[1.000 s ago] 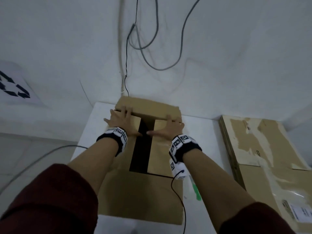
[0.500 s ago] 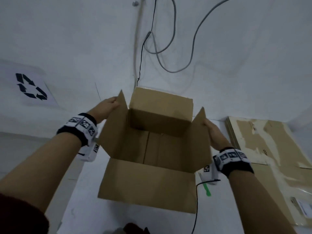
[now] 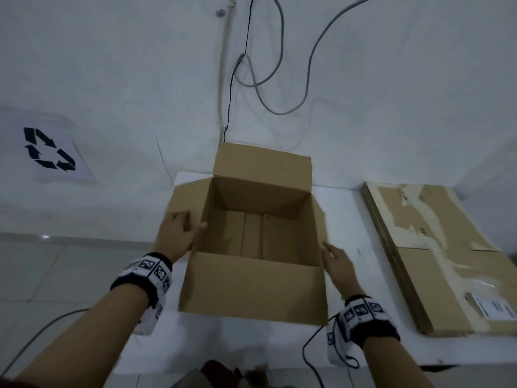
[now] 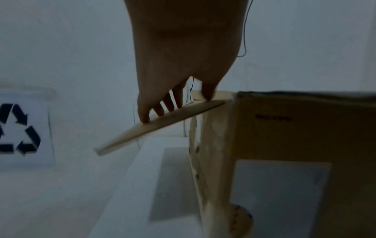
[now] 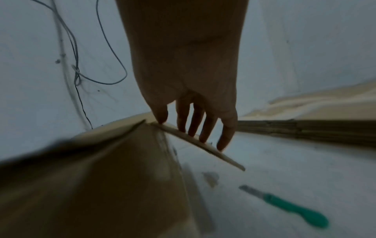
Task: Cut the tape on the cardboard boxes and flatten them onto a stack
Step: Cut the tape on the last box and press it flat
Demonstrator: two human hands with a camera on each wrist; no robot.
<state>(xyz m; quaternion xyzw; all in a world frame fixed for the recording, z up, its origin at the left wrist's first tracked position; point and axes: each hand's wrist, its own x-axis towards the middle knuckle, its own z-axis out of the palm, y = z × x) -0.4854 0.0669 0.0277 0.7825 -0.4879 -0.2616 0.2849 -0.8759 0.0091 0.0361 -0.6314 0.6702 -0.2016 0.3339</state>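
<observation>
An open brown cardboard box (image 3: 251,287) stands on the white table (image 3: 352,219), its inside empty. My left hand (image 3: 179,233) presses the left flap (image 4: 162,122) outward and down with straight fingers. On the other side, my right hand (image 3: 335,261) pushes the right flap (image 5: 195,141) down along the box wall, fingers straight. The far flap stands upright against the wall, the near flap hangs down in front. A green-handled knife (image 5: 291,207) lies on the table to the right of the box, seen in the right wrist view.
A stack of flattened cardboard boxes (image 3: 436,256) lies on the table at the right. Cables (image 3: 268,79) hang on the white wall behind. A recycling sign (image 3: 50,149) is on the wall at the left. Tiled floor lies left of the table.
The two side flaps, folded over the top a second ago, have been spread apart and pushed down outside the box. Both hands moved outward and lower with them.
</observation>
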